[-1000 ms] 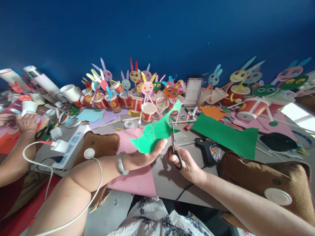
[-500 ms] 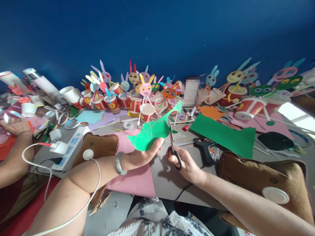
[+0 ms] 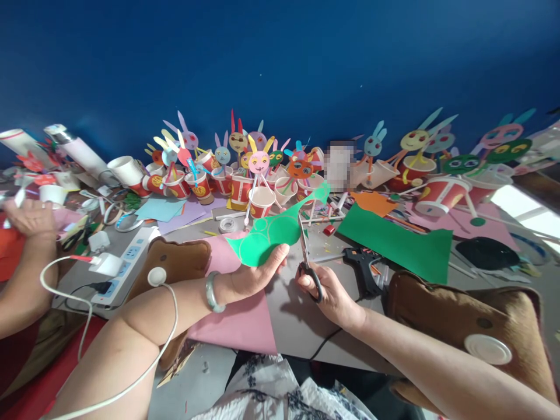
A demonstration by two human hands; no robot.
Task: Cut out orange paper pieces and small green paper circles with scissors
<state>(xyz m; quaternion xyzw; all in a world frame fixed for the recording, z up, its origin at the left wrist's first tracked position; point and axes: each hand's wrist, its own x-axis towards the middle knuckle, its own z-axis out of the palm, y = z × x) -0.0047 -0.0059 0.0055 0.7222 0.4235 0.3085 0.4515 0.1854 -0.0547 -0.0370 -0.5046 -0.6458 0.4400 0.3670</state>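
Note:
My left hand is closed on the lower edge of a piece of green paper, its thumb on top. Pale outlines of circles are drawn on the paper, and a narrow curved strip reaches up to the right. In my right hand is a pair of scissors with black handles, blades pointing up at the paper's right edge. Beneath my left forearm lies pink paper. A larger green sheet rests to the right, behind a black glue gun.
Paper cups with rabbit-faced figures line the back by the blue wall. A power strip is at left, near another person's hand. Brown plush warmers flank my arms; a white cable crosses my left arm.
The paper's right strip has shifted slightly right and down, and the small green point beside the blades shows less. The other person's hand at left has moved. My hands barely moved.

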